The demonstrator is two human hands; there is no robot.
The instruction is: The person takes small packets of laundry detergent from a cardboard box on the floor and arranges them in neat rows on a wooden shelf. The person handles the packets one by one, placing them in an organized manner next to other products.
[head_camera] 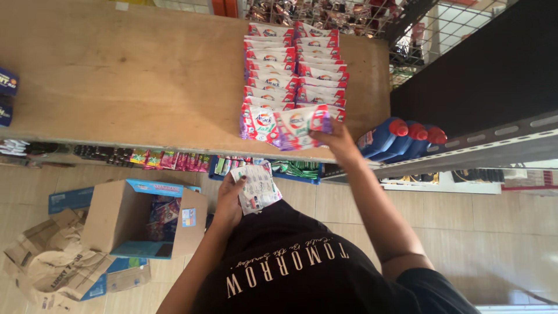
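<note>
My right hand (pixel 335 138) is stretched out to the wooden shelf (pixel 128 75) and grips a red, white and purple sachet (pixel 303 123) at the near end of the right row. Two overlapping rows of the same sachets (pixel 295 64) run along the shelf, and another sachet (pixel 259 122) lies at the near end of the left row. My left hand (pixel 231 200) is held close to my body and grips a small stack of white sachets (pixel 257 187).
An open cardboard box (pixel 142 218) with packets inside stands on the tiled floor at the left, beside crumpled brown paper (pixel 52 264). Blue bottles with red caps (pixel 401 138) lie on a metal rack at the right. Small hanging packets (pixel 168 158) line the shelf below.
</note>
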